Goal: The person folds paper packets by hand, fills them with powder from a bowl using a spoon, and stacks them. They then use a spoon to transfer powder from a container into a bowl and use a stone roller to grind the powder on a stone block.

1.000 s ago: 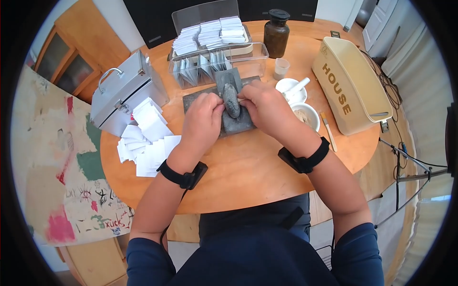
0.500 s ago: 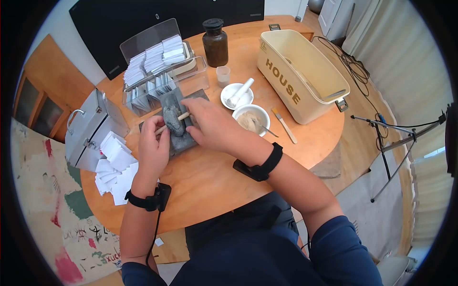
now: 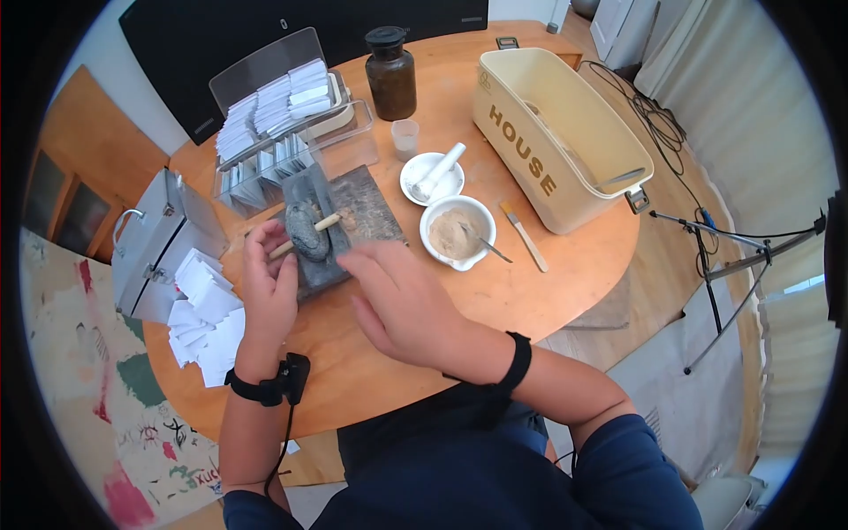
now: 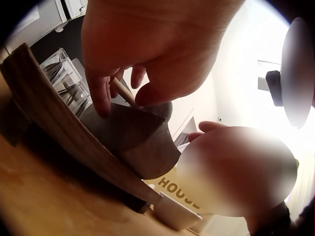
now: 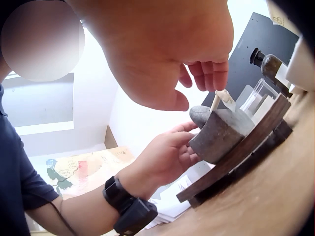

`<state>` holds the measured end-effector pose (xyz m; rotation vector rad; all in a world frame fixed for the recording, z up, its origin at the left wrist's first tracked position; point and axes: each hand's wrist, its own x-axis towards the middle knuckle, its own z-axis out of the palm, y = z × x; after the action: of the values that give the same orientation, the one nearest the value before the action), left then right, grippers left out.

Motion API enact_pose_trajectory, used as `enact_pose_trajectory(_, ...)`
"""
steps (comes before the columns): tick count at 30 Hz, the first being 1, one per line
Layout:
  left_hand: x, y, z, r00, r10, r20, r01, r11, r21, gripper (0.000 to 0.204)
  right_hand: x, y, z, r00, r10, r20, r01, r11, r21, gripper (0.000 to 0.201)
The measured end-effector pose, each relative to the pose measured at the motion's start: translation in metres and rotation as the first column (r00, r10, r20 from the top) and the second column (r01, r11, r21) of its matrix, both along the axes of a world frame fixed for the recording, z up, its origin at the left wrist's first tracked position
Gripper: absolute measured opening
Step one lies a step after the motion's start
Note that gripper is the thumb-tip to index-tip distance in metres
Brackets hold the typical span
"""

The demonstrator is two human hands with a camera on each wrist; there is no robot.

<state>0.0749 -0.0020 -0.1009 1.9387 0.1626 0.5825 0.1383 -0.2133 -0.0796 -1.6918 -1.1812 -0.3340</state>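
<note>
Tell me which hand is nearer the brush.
Right. The right hand is apart from the brush, to its left in the head view; the left hand is farther left, at one end of the rod.

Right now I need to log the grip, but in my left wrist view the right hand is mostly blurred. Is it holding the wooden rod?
Observer: No. In the head view the right hand is apart from the wooden rod, with a gap at the rod's right end.
Operator: I can't see into any bowl from here. What does the one nearest the person contain?
Observer: In the head view, that white bowl holds beige powder.
Operator: Is any tool lying beside it?
Observer: Yes, a brush lies just to its right.
</note>
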Motion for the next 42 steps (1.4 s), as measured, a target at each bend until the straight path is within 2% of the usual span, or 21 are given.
enact_pose_trajectory(2,-0.001,0.001,0.000,1.000,0.004,-0.005,-0.004,1.000,-0.026,0.046,-0.003,-0.005,-0.007,0.997,0.069,-0.028,-0.070,0.997,-0.037,0.037)
enact_pose_trajectory(6,-0.001,-0.004,-0.002,1.000,0.011,0.026,-0.008,0.993,-0.115,0.046,0.001,-0.004,-0.017,0.997,0.077,-0.029,-0.077,0.997,-0.005,0.035)
enact_pose_trajectory(8,-0.002,-0.003,-0.003,1.000,0.010,0.027,-0.007,0.994,-0.106,0.046,0.005,-0.002,-0.018,0.989,0.094,-0.117,-0.091,0.995,0.029,0.031)
enact_pose_trajectory(12,-0.004,0.000,-0.007,0.999,-0.024,0.027,0.026,0.998,-0.058,0.046,0.010,0.006,-0.012,0.990,0.050,-0.132,-0.044,0.998,0.048,0.028)
enact_pose_trajectory(14,-0.006,-0.001,-0.005,0.999,-0.034,0.024,0.036,0.995,-0.089,0.046,0.014,0.016,-0.006,0.975,0.132,-0.179,-0.102,0.981,0.165,0.022)
enact_pose_trajectory(15,-0.006,-0.001,-0.006,1.000,-0.014,0.000,0.014,0.994,-0.111,0.046,0.018,0.022,-0.001,0.981,0.104,-0.164,-0.076,0.983,0.168,0.022)
enact_pose_trajectory(19,-0.010,0.007,-0.024,1.000,-0.014,0.025,0.017,0.992,-0.125,0.047,0.024,0.045,0.025,0.969,0.186,-0.164,-0.126,0.939,0.319,0.015)
enact_pose_trajectory(20,-0.011,0.019,-0.035,0.985,0.076,-0.153,-0.067,0.996,0.066,0.046,0.024,0.050,0.030,0.963,0.219,-0.157,-0.147,0.916,0.374,0.013)
enact_pose_trajectory(21,-0.008,0.024,-0.040,0.931,0.201,-0.306,-0.118,0.956,0.269,0.046,0.024,0.057,0.032,0.964,0.212,-0.158,-0.138,0.914,0.381,0.013)
enact_pose_trajectory(22,-0.003,0.022,-0.037,0.931,0.199,-0.307,-0.112,0.954,0.277,0.046,0.023,0.062,0.036,0.967,0.208,-0.147,-0.132,0.904,0.406,0.012)
enact_pose_trajectory(27,0.017,0.007,-0.019,0.982,0.119,-0.147,-0.089,0.976,0.200,0.046,0.030,0.054,0.040,0.960,0.231,-0.158,-0.142,0.890,0.433,0.011)
enact_pose_trajectory(29,0.021,-0.002,-0.013,0.992,0.087,-0.094,-0.071,0.984,0.162,0.046,0.035,0.048,0.034,0.933,0.271,-0.238,-0.141,0.882,0.449,0.011)
enact_pose_trajectory(34,-0.004,-0.012,-0.005,0.997,0.073,-0.039,-0.068,0.992,0.103,0.047,0.042,0.030,0.027,0.914,0.278,-0.296,-0.141,0.901,0.411,0.009)
enact_pose_trajectory(36,-0.005,-0.012,-0.012,0.997,0.072,0.042,-0.069,0.995,-0.070,0.046,0.041,0.026,0.028,0.917,0.242,-0.317,-0.124,0.928,0.352,0.009)
enact_pose_trajectory(37,-0.006,-0.010,-0.008,0.998,0.066,-0.012,-0.067,0.995,-0.074,0.048,0.042,0.022,0.029,0.921,0.240,-0.306,-0.132,0.933,0.335,0.010)
enact_pose_trajectory(38,-0.008,-0.006,-0.012,0.996,0.092,-0.012,-0.092,0.994,-0.066,0.048,0.042,0.020,0.030,0.915,0.266,-0.304,-0.156,0.927,0.342,0.010)
enact_pose_trajectory(40,-0.014,0.010,-0.026,0.997,0.076,-0.008,-0.077,0.995,-0.068,0.050,0.042,0.017,0.034,0.936,0.217,-0.277,-0.126,0.941,0.313,0.011)
enact_pose_trajectory(42,-0.011,-0.006,-0.012,0.998,0.052,-0.018,-0.054,0.989,-0.136,0.051,0.046,0.021,0.029,0.951,0.219,-0.218,-0.148,0.942,0.302,0.012)
